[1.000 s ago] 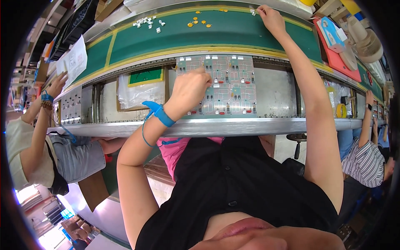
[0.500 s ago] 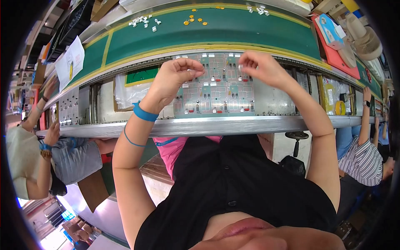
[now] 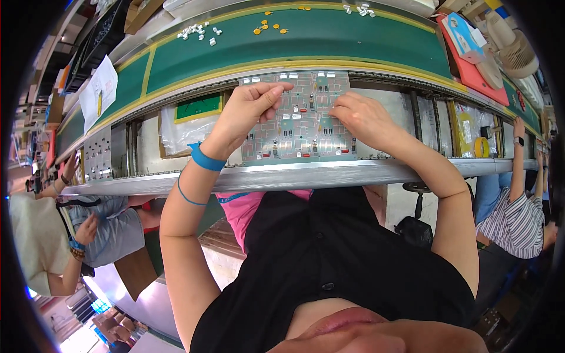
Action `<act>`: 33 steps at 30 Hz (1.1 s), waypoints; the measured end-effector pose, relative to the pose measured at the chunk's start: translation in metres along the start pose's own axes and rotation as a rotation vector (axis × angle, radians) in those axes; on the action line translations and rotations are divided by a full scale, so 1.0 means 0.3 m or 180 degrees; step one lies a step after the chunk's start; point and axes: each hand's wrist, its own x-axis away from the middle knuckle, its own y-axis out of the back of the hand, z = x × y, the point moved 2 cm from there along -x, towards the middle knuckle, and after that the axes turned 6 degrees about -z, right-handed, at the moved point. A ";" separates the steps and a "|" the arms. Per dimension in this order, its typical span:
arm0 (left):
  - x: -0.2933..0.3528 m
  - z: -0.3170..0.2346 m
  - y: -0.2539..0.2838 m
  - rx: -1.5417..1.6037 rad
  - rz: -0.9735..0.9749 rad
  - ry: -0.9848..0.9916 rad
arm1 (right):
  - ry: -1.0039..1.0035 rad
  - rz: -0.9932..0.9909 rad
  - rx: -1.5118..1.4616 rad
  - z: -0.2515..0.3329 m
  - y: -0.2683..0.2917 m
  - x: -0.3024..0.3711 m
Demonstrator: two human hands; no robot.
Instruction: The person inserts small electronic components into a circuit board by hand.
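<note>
Between the silver front rail [image 3: 318,176] and the yellow-taped green worktop [image 3: 306,50], a grey-green circuit board [image 3: 297,132] is lying flat, carrying white, red and dark parts; from my distant post I am viewing it through the head camera. The left hand [image 3: 250,109], with a blue wristband [image 3: 207,160] behind it, is hanging over the board's upper left; its thumb and forefinger are nearly meeting, and I am not managing to tell whether anything is sitting between them. The right hand [image 3: 366,119] is reaching over the board's right side with fingers bunched narrowly and pointing at the surface; its fingertips are partly hiding one another, so I am leaving open whether they are gripping a part or touching the board. Beyond, loose white pieces [image 3: 212,42], a smaller white cluster [image 3: 372,13] and yellow discs [image 3: 257,32] are lying on the green surface. As for handling, I am judging the board to be thin, stiff and fairly light, its mounted parts being easily bent or knocked; I am therefore favouring its bare outer edges as holds. The loose pieces are looking feather-light and hard, suiting a fingertip pinch at their sides.
</note>
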 end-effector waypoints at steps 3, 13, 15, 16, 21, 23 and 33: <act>0.000 0.003 -0.011 0.0112 0.0205 -0.0098 | 0.0022 0.0090 0.0080 0.006 0.000 -0.003; -0.020 0.007 -0.053 -0.0204 0.0417 -0.0015 | -0.0062 -0.0106 0.0104 0.009 0.015 0.001; -0.037 0.020 -0.061 -0.0545 0.0356 -0.0200 | -0.0155 -0.0296 -0.0034 -0.007 0.035 0.002; -0.046 0.027 -0.068 -0.0877 0.0293 -0.0400 | -0.0191 -0.0492 -0.0066 -0.022 0.046 0.003; -0.071 0.045 -0.138 -0.1162 -0.0182 -0.1015 | -0.0364 -0.0816 -0.0129 -0.070 0.066 0.022; -0.067 0.038 -0.166 -0.1192 -0.0290 -0.1158 | -0.0420 -0.0842 -0.0186 -0.082 0.066 0.028; -0.071 0.051 -0.261 -0.3301 -0.0197 -0.2767 | -0.0433 -0.0868 -0.0256 -0.088 0.079 0.032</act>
